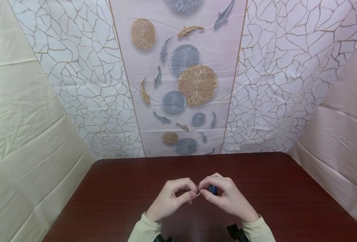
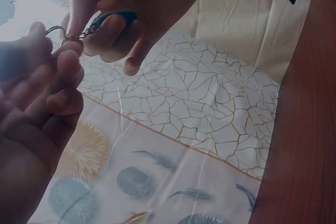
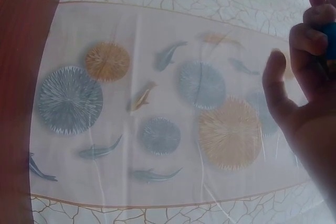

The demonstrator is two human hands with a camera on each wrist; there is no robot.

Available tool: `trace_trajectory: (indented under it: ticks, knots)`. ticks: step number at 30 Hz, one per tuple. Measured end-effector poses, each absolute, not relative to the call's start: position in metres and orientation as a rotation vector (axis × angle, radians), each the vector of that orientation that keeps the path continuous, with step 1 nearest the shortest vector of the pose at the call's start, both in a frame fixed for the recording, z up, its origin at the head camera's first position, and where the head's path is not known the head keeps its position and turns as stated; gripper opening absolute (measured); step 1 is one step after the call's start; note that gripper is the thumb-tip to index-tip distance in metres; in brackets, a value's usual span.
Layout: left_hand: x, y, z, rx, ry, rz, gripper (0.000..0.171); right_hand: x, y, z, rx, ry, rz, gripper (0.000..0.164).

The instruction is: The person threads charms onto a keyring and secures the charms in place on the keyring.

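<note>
Over the table, my left hand (image 1: 173, 199) pinches a thin metal key ring (image 1: 199, 191) between thumb and fingertips. Facing it, my right hand (image 1: 229, 198) pinches the ring's other side, where a short chain (image 2: 88, 32) joins it. From that chain a dark blue charm (image 1: 213, 190) hangs inside the curl of the right fingers. Its exact shape is partly hidden by the fingers. Only a blue edge of the charm (image 3: 331, 40) shows in the right wrist view. The fingertips of both hands are close together at the ring.
Below the hands lies a dark red-brown wooden table (image 1: 121, 188). Behind it hangs a cloth (image 1: 257, 101) printed with fish, round motifs and a crackle pattern. Cream cloth walls (image 1: 24, 134) stand at both sides. Black wrist devices (image 1: 237, 232) sit near the sleeves.
</note>
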State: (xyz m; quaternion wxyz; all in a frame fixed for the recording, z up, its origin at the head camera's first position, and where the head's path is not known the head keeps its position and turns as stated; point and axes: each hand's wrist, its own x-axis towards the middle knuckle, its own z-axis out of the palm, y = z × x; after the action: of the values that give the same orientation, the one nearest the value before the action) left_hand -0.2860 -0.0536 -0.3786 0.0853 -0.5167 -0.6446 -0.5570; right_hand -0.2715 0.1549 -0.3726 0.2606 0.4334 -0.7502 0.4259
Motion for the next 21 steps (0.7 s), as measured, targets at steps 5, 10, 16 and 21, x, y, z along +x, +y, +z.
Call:
trace_trajectory:
  ticks: [5,10,16,21]
  knots:
    - [-0.289,-0.057,-0.379,-1.476,-2.079,-1.686,0.003,-0.274,0.16,-0.372,1.19,-2.17,1.219,0.019]
    - [-0.296,-0.063,-0.383,-1.267,-2.328,-1.723,0.004,-0.278,0.165,-0.376,1.103,-2.339,1.257,0.019]
    - [-0.304,-0.064,-0.39,-1.103,-2.43,-1.799,0.007,-0.288,0.164,-0.385,1.003,-2.397,1.289,0.017]
    - [-0.31,-0.062,-0.399,-0.915,-2.46,-1.958,0.015,-0.295,0.159,-0.394,0.844,-2.457,1.476,0.02]
